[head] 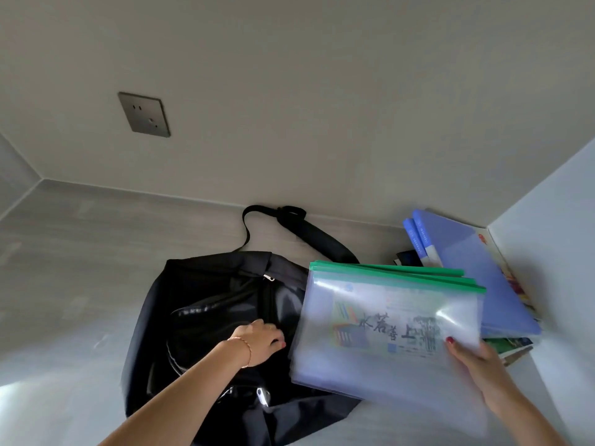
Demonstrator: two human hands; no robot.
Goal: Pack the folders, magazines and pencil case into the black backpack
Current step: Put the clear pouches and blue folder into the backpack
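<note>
One black backpack (206, 320) lying flat on the pale bench (80, 259), zipper running down its middle, one shoulder strap (299, 226) trailing up to the wall; left hand (257, 341) resting on the bag by the zipper, fingers curled at the fabric, though hard to tell whether pinching the zipper or only pressing; thin bracelet (245, 346) on that wrist. Just right of the bag, overlapping its edge, a stack of clear zip folders (386, 320) with green top strips, three strips counted, held off the bench; right hand (473, 358) gripping the stack at its lower right corner, thumb on top of the front sleeve, fingers hidden beneath. Behind the stack, in the right corner against the side wall, blue folders (476, 268), two spines visible, lying on a pile of magazines (512, 344), number unclear from the edges showing; a small dark object (406, 257) beside the blue spines, too hidden to name. One grey wall socket (144, 114) upper left.
</note>
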